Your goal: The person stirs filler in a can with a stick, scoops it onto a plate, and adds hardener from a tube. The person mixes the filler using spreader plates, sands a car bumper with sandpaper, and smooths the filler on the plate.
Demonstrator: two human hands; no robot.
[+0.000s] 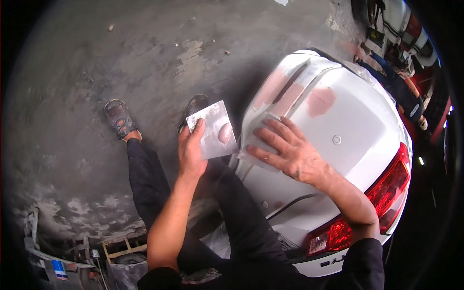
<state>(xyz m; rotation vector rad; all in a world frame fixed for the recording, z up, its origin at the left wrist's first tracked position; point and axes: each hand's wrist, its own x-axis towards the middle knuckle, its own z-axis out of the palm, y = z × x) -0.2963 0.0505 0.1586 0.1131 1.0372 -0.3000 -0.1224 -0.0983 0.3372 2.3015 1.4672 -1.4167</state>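
In my left hand (191, 152) is a flat, light metal-looking plate (211, 121), gripped along its lower left edge with the thumb on top. A lump of pinkish putty (225, 133) sits on the plate's right side. My right hand (290, 150) presses a thin, pale putty spreader (263, 157) against the rear corner of a white car (353, 111); the fingers partly cover the spreader. Pink filler patches (321, 101) mark the bodywork just beyond this hand, with more along the bumper edge.
A red tail light (333, 237) is below my right forearm. Beyond the car at right, another person (406, 92) is low down near other vehicles. My shoes (120, 118) stand on the stained concrete floor (96, 63). Wooden frames (124, 249) and clutter lie at lower left.
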